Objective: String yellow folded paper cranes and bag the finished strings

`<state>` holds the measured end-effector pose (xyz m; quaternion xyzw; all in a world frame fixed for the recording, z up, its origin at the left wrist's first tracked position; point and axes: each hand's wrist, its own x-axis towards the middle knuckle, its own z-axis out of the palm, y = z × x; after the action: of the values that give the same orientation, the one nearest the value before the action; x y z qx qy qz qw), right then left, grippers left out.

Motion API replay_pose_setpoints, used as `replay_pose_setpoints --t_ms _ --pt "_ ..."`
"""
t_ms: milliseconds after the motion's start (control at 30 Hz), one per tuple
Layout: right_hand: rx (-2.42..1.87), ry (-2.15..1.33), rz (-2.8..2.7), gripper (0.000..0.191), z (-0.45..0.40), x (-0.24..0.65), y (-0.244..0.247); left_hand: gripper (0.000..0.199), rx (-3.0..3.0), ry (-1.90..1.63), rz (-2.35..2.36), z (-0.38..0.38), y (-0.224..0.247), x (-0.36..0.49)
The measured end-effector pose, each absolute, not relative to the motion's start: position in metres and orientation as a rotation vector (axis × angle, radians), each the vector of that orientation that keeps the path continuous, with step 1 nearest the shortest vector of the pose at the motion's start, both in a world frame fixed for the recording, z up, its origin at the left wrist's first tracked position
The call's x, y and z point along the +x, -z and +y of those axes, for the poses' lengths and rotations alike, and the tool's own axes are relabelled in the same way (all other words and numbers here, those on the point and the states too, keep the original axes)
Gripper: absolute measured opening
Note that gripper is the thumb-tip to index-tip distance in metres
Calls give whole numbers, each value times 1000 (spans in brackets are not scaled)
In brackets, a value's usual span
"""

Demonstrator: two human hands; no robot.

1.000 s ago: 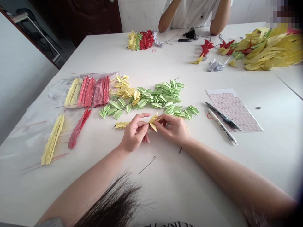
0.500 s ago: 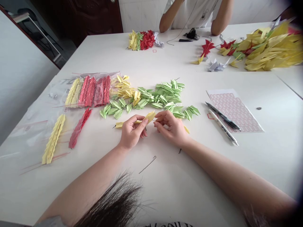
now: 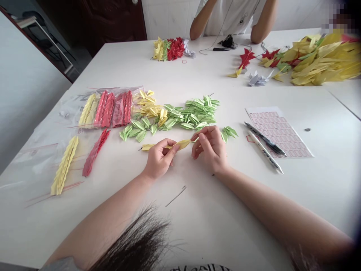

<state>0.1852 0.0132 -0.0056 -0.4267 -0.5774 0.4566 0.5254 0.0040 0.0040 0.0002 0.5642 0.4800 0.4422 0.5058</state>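
Observation:
My left hand (image 3: 158, 160) is closed, thumb and fingers pinching a string of yellow folded paper pieces (image 3: 184, 143). One end of the string, with a dark thread tip, sticks out left of that hand. My right hand (image 3: 211, 149) pinches at the right tip of the yellow paper, finger and thumb together. Whether it grips the paper itself or a thin thread or needle there is too small to tell. Just behind both hands lie strung green folded paper pieces (image 3: 201, 109) and yellow ones (image 3: 149, 109). A thin hooked wire (image 3: 176, 195) rests on the table in front.
To the left, a clear plastic bag (image 3: 67, 109) holds red and yellow paper strips; a yellow strip (image 3: 64, 165) and a red strip (image 3: 96, 152) lie nearer. Pens (image 3: 265, 139) rest on a label sheet (image 3: 293, 135). Across the table, a person's arms (image 3: 263, 22) are beside paper cranes (image 3: 258, 79).
My right hand has shifted right and slightly up, turning at the wrist. The yellow paper in my left hand has moved slightly right and down, its tip now meeting the right fingers.

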Motion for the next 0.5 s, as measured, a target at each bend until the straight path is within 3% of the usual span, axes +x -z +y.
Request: replay_pose_setpoints --t_ms 133,300,500 --pt "-1000 -1246 -1476 39 16 185 3 34 1420 -1098 1221 3 0 6" --pt "-1104 -1310 -1512 38 21 185 6 18 1856 -1247 1369 2 0 3" --pt "-1045 -1350 -1365 41 21 183 7 39 2379 -1003 1523 2 3 2"
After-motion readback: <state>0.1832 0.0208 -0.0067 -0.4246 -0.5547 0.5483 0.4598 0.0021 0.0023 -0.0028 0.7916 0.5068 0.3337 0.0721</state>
